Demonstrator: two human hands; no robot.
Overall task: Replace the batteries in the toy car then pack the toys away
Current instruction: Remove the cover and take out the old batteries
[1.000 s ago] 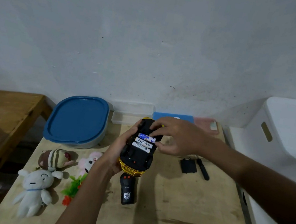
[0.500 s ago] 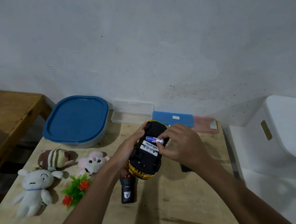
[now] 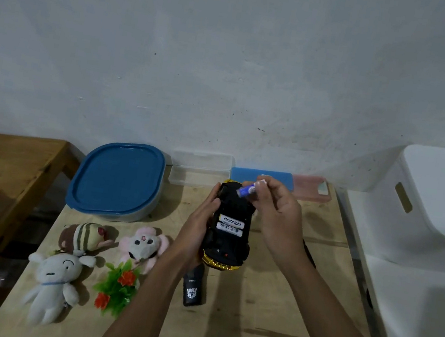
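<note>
Far left, a wooden bench [image 3: 8, 165] is seen beside the plywood table [image 3: 265, 319].

On the table's left part a lidded blue container [image 3: 117, 178] is set at the back. In front of it are laid a striped plush [image 3: 83, 238], a white plush [image 3: 53, 284], a pink plush [image 3: 143, 243] and a plastic flower sprig [image 3: 118, 287]. All are judged soft and light, to be gathered by the body.

At centre, the toy car [image 3: 230, 227] is held upside down just above the table. It is gripped along its side by the left hand [image 3: 201, 223], fingers closed around the black underside. Two white-labelled batteries [image 3: 231, 225] are seated in the open bay. The shell is judged rigid, light and rather slick, best held by the flanks, clear of the wheels. A black remote [image 3: 193, 288] lies below it.

A blue battery [image 3: 247, 190] is pinched between the fingertips of the right hand [image 3: 277, 219], above the car's far end and clear of the bay. It is judged small, hard, smooth and apt to roll, so it is best taken by the barrel.

At the back, a clear box [image 3: 201, 169], a blue box [image 3: 246, 173] and a pink box [image 3: 311, 186] are lined along the wall. Far right, a white bin [image 3: 427, 199] is noted.
</note>
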